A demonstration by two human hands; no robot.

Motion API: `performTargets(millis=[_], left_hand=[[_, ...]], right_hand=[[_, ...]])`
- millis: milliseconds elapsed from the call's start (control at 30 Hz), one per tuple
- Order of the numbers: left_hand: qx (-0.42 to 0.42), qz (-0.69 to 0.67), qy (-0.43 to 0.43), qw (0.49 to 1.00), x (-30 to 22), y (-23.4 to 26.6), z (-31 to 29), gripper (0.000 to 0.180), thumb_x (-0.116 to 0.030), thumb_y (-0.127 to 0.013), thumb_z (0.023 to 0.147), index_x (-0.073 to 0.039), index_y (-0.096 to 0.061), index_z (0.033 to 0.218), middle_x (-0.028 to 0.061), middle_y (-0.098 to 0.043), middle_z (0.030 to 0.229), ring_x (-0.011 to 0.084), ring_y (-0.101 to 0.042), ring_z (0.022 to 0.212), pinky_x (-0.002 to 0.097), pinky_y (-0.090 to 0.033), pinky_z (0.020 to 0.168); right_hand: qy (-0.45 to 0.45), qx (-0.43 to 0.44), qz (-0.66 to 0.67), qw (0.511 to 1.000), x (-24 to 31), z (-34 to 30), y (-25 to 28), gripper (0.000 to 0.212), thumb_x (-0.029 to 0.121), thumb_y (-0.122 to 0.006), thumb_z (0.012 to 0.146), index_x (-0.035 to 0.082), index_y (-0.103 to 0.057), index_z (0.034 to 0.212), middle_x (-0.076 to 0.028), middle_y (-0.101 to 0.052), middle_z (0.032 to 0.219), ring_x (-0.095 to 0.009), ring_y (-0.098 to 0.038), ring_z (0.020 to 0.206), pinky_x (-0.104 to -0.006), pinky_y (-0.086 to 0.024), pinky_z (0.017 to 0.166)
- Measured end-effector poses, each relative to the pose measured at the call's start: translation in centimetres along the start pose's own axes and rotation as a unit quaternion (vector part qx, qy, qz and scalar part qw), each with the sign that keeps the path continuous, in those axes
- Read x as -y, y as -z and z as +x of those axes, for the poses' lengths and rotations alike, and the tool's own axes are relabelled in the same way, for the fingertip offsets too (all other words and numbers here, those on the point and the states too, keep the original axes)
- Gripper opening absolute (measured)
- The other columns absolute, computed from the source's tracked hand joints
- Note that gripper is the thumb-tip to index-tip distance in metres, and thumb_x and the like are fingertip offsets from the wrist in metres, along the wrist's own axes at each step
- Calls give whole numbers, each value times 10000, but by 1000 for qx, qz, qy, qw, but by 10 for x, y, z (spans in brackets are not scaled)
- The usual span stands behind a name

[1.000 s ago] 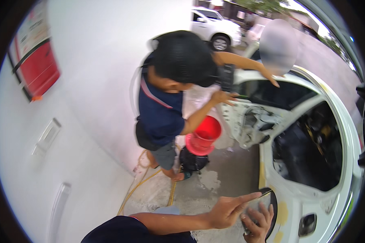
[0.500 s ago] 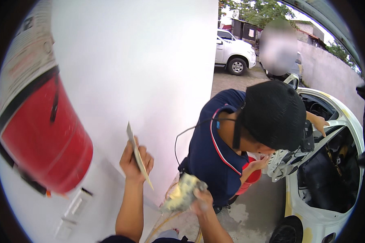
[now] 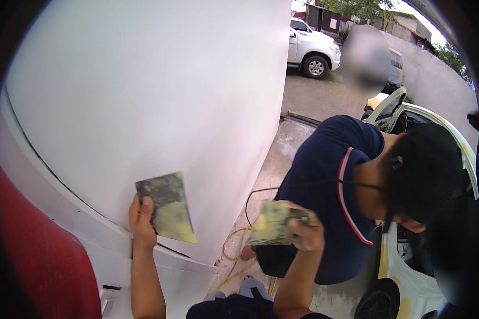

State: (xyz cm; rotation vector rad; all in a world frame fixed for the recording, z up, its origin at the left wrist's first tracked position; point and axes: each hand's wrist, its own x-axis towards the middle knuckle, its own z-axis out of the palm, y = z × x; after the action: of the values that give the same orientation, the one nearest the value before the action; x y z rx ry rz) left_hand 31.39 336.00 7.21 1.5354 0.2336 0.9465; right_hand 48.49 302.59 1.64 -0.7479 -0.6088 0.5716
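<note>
My left hand (image 3: 142, 226) grips the lower left edge of a thin, flat, squarish plate (image 3: 170, 210). Its face is dark grey at the top and smeared with pale yellow putty below. On the right, my right hand (image 3: 310, 233) is closed around a putty spreader (image 3: 270, 222), slightly blurred, whose wide blade carries yellow and grey putty. The two tools are apart, with the white panel and floor behind them. Just beyond my right hand a co-worker (image 3: 330, 196) in a dark blue shirt and black cap leans forward; that person's hands are hidden.
A large white panel (image 3: 159, 95) fills the left side. At the lower left edge is a red container (image 3: 42, 250). A yellow hose (image 3: 230, 250) lies on the concrete near my feet. A white car body with yellow patches (image 3: 404, 266) stands at right; a white vehicle (image 3: 314, 50) is farther back.
The plate has turned from edge-on to show its smeared face. My right hand has moved right and up with the spreader. The co-worker appears farther right, and the red container lower left.
</note>
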Motion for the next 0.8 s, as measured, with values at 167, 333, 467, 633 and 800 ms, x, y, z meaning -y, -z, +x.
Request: performTargets(millis=[167,333,467,633,800], left_hand=[[-88,-144,45,985,2,-9,-7,393,-273,-529,1122,17,-600,1378,83,-698,1230,181,-666,1071,326,-533,935],[-69,-180,113,975,44,-48,-11,489,-335,-476,1126,25,-524,1453,136,-641,1350,264,-641,1232,416,-521,1041],[-149,-192,101,965,84,-92,-5,503,-382,-476,1132,-66,-461,1524,110,-640,1340,267,-668,1167,428,-598,910],[-173,-236,149,945,140,-179,65,462,-353,-513,1133,-159,-426,1544,54,-653,1263,221,-702,1031,388,-630,620],[-172,-274,176,930,213,-306,159,471,-339,-519,1134,-131,-417,1544,105,-598,1391,275,-647,1214,453,-604,946]], right_hand=[[172,65,38,982,11,-30,7,557,88,-699,895,-184,-571,1364,-300,-710,1223,-388,-740,1095,-474,-596,998],[-36,6,115,993,-60,84,28,462,116,-654,1004,-98,-589,1408,-226,-719,1260,-310,-720,1159,-458,-589,998],[24,-70,256,964,-83,177,55,453,131,-608,1041,-81,-544,1435,-212,-697,1298,-295,-705,1193,-462,-587,1013],[248,-5,196,949,-71,218,93,471,99,-566,1031,-94,-498,1456,-235,-641,1383,-361,-665,1272,-503,-544,1090],[278,187,-324,885,-38,275,192,461,-14,-658,985,86,-646,1436,-191,-543,1530,-484,-442,1476,-618,-337,1235]])
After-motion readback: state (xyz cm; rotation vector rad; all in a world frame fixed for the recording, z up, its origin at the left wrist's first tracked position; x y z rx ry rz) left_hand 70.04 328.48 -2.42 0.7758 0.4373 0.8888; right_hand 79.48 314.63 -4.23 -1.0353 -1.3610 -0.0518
